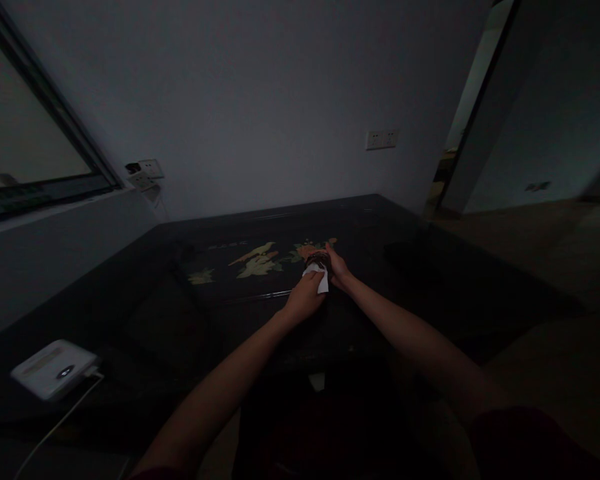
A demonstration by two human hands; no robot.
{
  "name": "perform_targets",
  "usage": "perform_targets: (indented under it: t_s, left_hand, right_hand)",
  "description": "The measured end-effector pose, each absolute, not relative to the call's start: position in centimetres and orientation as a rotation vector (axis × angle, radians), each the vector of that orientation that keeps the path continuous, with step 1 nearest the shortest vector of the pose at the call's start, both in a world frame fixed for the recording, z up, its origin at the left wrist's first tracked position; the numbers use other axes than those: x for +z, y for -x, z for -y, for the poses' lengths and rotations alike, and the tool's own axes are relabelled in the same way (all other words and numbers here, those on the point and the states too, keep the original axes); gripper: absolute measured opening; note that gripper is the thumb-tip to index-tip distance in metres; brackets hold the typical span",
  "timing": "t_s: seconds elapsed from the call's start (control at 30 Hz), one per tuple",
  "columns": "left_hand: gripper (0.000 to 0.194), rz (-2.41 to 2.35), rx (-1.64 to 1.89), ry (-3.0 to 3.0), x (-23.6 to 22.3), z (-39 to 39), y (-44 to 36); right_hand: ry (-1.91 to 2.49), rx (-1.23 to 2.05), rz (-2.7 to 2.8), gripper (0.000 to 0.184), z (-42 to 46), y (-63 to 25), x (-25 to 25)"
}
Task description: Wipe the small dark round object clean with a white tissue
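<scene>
Your L hand has the thumb and fingers closed on a white sheet, tissue or thin cloth, can't tell which, pressed up against a small dark obj; your R hand is curved round the obj's R side, holding it, tho the far fingers are hidden so can't tell how tight. The obj sits btwn your hands over the near edge of the flower pic on the dark table; touching the top or lifted, can't tell in this light. Handling, my guess: obj is fairly light & stiff, poss. slick if glazed or polished, so treat as breakable; best hold is R palm & fingers round the side, approx. mid-height, w/ light pressure. Sheet is soft, v. light, creases & tears easily if it's paper; pinch it flat under the thumb. Re containers: the obj may be hollow, but no opening or contents show. White box w/ its cable, well off to your L, looks closed; can't see inside.
</scene>
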State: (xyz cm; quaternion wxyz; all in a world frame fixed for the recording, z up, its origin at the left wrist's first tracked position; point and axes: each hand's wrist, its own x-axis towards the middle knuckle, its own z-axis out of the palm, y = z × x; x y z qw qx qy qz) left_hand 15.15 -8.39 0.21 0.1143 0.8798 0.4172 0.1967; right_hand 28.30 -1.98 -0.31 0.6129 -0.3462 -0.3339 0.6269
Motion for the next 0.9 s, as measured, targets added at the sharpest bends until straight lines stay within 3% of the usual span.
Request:
perform_targets:
  t_s: [0.2, 0.37, 0.63, 0.9]
  left_hand:
    - [0.041, -0.975, 0.849, -2.257, -0.6, 7.5, -15.5]
    - [0.040, -0.953, 0.878, -2.167, -0.4, 7.6, -15.4]
    - [0.061, -1.085, 0.487, -2.714, 0.3, 8.8, -14.6]
    - [0.049, -1.265, 0.283, -3.023, 1.8, 8.5, -13.9]
  right_hand:
    - [0.819, 1.443, 0.833, 0.049, 2.1, -28.5, -0.3]
    - [0.798, 1.451, 0.831, 0.052, 2.0, -28.4, -0.4]
    - [0.795, 1.464, 0.794, 0.048, 1.6, -28.6, -0.6]
    - [0.798, 1.404, 0.814, 0.048, 1.1, -28.5, -1.2]
